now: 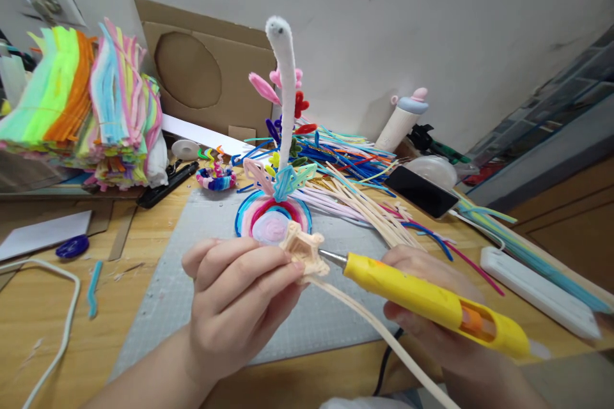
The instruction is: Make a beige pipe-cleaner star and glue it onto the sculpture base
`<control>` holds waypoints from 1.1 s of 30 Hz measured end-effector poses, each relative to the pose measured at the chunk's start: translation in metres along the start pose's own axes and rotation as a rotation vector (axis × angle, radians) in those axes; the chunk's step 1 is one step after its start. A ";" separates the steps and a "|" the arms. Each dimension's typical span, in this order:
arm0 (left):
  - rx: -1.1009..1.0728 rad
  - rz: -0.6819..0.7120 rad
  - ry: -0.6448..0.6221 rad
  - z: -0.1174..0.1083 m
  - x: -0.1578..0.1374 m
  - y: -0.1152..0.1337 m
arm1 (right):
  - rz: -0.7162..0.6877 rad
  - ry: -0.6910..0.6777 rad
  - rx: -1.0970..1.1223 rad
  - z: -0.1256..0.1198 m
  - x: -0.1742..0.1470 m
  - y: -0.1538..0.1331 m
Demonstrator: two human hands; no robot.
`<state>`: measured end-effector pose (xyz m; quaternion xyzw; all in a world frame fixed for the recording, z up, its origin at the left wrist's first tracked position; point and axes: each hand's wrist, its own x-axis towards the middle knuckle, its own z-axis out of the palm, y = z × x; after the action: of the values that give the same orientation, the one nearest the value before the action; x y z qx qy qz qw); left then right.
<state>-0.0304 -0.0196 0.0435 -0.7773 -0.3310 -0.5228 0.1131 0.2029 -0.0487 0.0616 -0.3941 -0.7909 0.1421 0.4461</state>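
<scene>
Pinched in my left hand (244, 294) is a small beige pipe-cleaner piece (303, 250), shaped like a square frame with knobbly corners. A long beige pipe cleaner (378, 326) trails from it toward the lower right. My right hand (426, 294) grips a yellow hot glue gun (407, 291), whose metal nozzle points left and is at the right edge of the beige piece. Just behind stands a pipe-cleaner craft (273, 223) with a round coiled base, a tall white stem (286, 89) and colourful flowers and butterfly wings.
A grey cutting mat (167, 300) lies on the wooden table. Bundled pipe cleaners (52, 96) stand at the left, loose ones (378, 204) behind. To the right are a phone (422, 192), a white power strip (537, 294) and a bottle (403, 121). Cardboard (240, 51) leans on the wall.
</scene>
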 end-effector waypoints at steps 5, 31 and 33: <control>-0.016 -0.010 -0.002 0.000 0.000 0.000 | -0.008 0.008 -0.007 0.001 0.001 0.000; -0.040 -0.004 -0.006 0.000 -0.002 0.001 | -0.042 0.052 -0.036 0.001 -0.002 0.002; -0.035 0.001 0.006 0.000 -0.001 0.002 | -0.032 0.052 -0.037 0.001 -0.003 0.003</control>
<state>-0.0294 -0.0211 0.0428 -0.7778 -0.3211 -0.5308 0.1007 0.2044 -0.0494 0.0574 -0.3931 -0.7878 0.1101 0.4613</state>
